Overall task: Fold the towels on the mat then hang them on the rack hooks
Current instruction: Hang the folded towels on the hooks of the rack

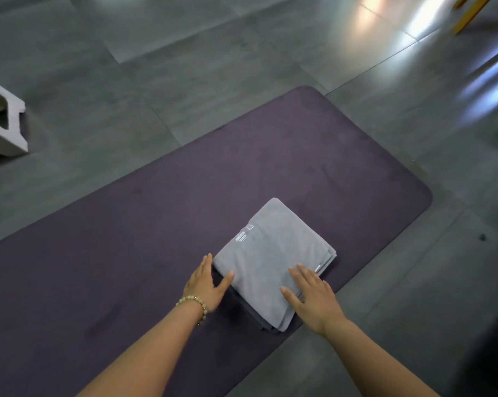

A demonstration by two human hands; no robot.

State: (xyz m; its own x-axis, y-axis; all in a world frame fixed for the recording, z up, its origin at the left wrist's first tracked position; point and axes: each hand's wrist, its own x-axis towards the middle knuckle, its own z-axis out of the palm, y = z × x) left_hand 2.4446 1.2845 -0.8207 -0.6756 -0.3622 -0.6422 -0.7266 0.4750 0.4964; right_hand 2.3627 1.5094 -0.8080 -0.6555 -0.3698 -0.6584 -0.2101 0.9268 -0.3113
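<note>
Towel point(270, 253), light grey and folded into a thick square, lies on the purple mat point(156, 224) close to the mat's near long edge, stacked on a darker grey folded towel point(250, 316) whose layers peek out beneath its near side. Both hands are on it, set apart and flat. The left hand point(206, 285), a beaded bracelet point(194, 303) at its wrist, lays straight fingers along the towel's left corner with the thumb resting on top. The right hand point(311, 296) presses spread, straight fingers on the near right part, just inside the stepped layered edge. Bare mat stretches left and toward the rounded far end. On the grey tiled floor point(127, 81), a white frame point(10, 124) stands well to the left.
</note>
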